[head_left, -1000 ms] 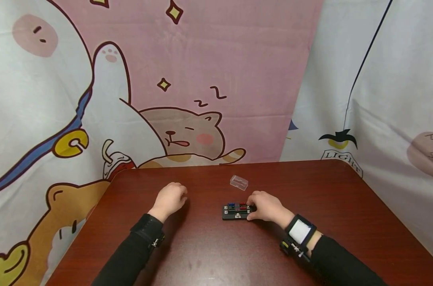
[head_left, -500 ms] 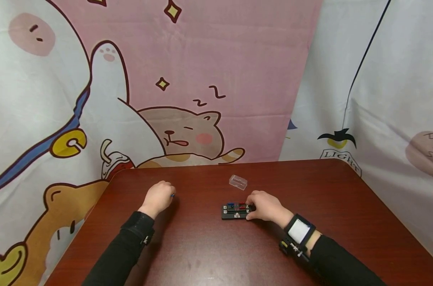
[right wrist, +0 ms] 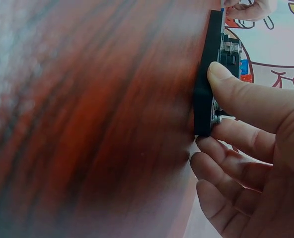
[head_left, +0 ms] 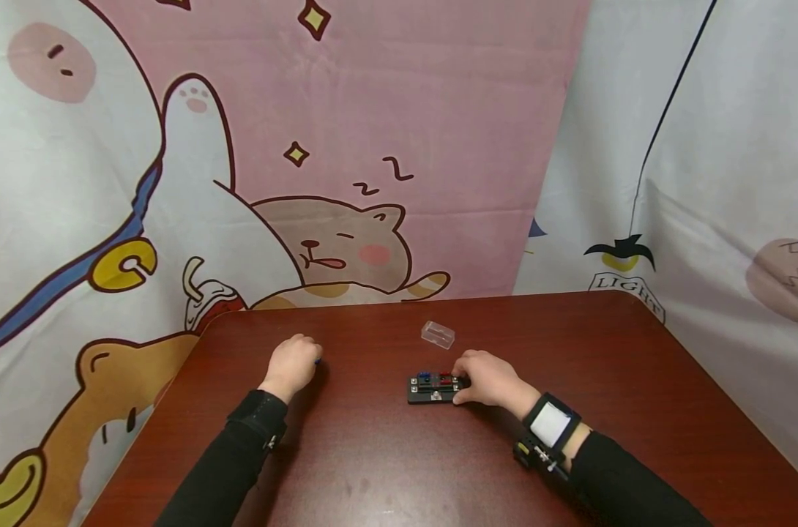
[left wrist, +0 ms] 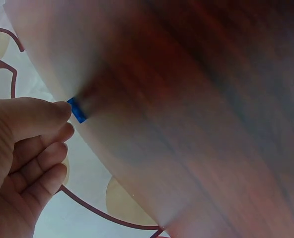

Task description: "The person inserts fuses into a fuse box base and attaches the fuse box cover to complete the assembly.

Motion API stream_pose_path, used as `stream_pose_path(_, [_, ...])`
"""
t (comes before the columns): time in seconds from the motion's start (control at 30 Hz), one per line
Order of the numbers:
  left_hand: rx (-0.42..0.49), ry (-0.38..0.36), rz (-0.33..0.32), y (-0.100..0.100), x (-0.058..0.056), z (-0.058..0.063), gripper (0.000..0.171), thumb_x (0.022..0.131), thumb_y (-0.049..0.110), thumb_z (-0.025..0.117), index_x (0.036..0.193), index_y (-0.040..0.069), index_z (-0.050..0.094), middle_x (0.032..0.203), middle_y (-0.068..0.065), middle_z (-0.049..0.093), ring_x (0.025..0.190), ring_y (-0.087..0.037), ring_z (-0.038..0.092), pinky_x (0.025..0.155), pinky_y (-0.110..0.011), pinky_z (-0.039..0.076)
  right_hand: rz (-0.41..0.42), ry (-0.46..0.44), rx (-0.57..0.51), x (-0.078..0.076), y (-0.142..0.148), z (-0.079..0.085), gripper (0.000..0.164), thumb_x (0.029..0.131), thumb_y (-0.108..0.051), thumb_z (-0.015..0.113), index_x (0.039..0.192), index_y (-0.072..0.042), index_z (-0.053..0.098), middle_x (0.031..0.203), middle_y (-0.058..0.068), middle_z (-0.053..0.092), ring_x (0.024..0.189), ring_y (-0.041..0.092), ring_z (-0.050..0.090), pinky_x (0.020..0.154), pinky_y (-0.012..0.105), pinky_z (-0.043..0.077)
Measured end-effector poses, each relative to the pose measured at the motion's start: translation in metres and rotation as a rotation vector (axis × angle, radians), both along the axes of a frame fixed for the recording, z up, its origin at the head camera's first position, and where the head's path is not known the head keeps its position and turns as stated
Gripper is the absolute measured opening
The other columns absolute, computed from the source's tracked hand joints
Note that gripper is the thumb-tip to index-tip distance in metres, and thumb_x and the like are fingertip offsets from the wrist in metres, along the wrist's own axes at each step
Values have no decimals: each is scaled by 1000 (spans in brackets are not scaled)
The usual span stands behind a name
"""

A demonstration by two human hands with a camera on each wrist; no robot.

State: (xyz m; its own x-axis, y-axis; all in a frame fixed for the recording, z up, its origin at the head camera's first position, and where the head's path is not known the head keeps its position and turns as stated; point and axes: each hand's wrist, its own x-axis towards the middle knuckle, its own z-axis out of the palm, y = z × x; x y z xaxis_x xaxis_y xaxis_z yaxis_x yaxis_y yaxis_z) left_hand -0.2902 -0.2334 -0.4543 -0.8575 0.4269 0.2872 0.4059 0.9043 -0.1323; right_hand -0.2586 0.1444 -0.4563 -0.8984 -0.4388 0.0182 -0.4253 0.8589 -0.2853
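My left hand [head_left: 291,366] pinches a small blue blade fuse [left wrist: 77,110] between thumb and index finger, over the left part of the table. In the left wrist view the fuse sticks out past the thumb tip, and the other fingers are curled. My right hand [head_left: 487,379] grips the right end of a black fuse block [head_left: 432,389] that lies on the table. Blue and red fuses sit in the block, with metal screw terminals about them. In the right wrist view the thumb presses the block's near long side, and the fingers wrap its end.
Behind the block lies a clear plastic cover [head_left: 438,334]. The brown wooden table [head_left: 386,454] runs back to a hanging cloth [head_left: 465,146] printed with cartoon animals. A strapped device [head_left: 552,426] is on the right wrist.
My left hand has moved left, away from the fuse block, and the blue fuse at its fingertips has come into sight. The right hand keeps its grip on the block.
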Motion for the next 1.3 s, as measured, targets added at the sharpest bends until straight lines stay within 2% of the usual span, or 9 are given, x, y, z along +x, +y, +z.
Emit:
stream_pose_path(0.27, [-11,-26,26,0,-3,-3,19,81,-9,70,76,9,74,73,-6,62,73,-26,57,70,-40,52,6,-2,-7,0,0,2,38,71,-37,89,99,-16,73,95,-4,61,87,15,56,74,40,51])
stream_pose_path(0.67, [-90,-79,-23,0,-8,2,20,85,-6,69,77,12,74,72,-1,63,73,-22,58,68,-38,52,-14,-14,-11,0,-1,1,38,71,-37,89,99,-16,73,94,-5,61,85,14,55,74,39,50])
stream_pose_path(1.3, [-176,-75,-54,9,-13,3,27,82,-9,69,69,15,71,66,2,62,65,-19,56,63,-38,52,-11,-20,-14,2,-1,2,38,71,-37,89,99,-16,73,95,-4,61,86,15,56,75,40,51])
